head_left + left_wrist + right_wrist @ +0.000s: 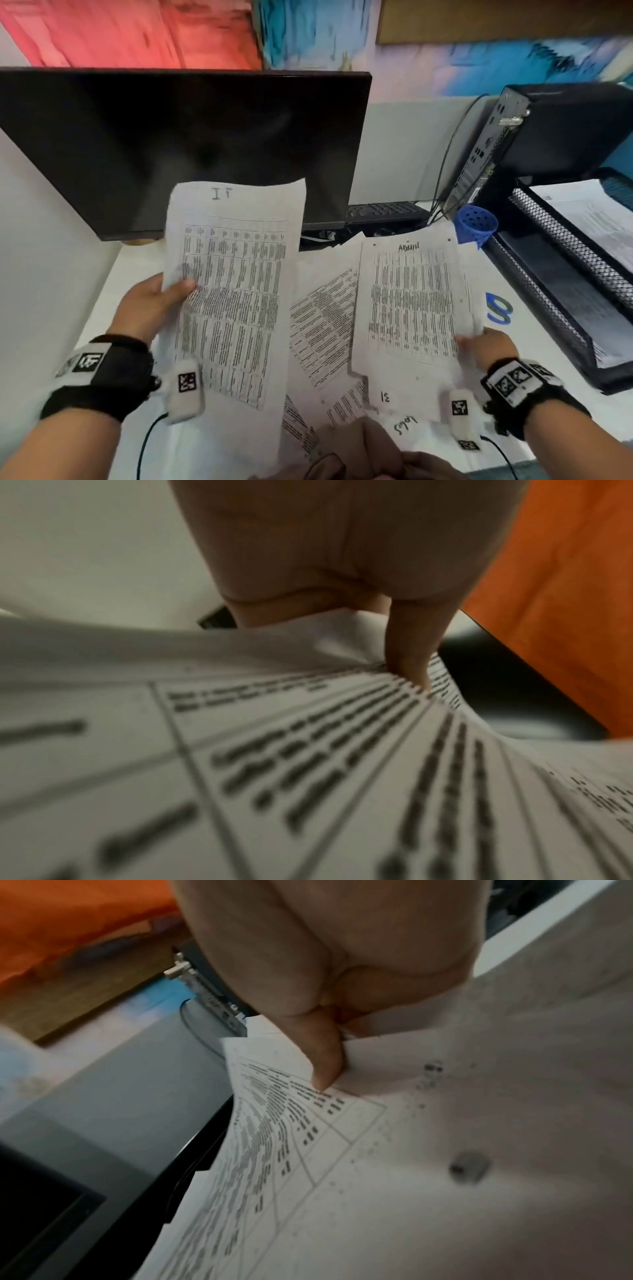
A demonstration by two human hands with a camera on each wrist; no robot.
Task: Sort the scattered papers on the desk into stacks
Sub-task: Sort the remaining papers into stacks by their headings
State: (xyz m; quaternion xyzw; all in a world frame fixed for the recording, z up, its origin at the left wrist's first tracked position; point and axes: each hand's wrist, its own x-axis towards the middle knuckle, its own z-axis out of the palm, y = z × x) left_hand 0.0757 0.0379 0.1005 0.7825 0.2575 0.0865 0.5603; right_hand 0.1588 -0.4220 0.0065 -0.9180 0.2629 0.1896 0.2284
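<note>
My left hand (pixel 161 301) pinches the left edge of a printed sheet marked "IT" (pixel 236 274) and holds it up in front of the monitor; the thumb (pixel 407 653) presses on the IT sheet (pixel 308 750). My right hand (pixel 486 346) grips the lower right edge of a sheet marked "ADMIN" (pixel 411 301), raised above the desk; its thumb (pixel 322 1053) lies on the ADMIN sheet (pixel 342 1150). More printed papers (pixel 322 318) lie scattered and overlapping on the white desk (pixel 102 308) between and below my hands.
A dark monitor (pixel 171 147) stands at the back, with a keyboard (pixel 387 210) behind the papers. At the right are a computer case (pixel 548 137), a blue pen cup (pixel 476 226), a black mesh paper tray (pixel 561 274) holding sheets, and a blue tape roll (pixel 500 308).
</note>
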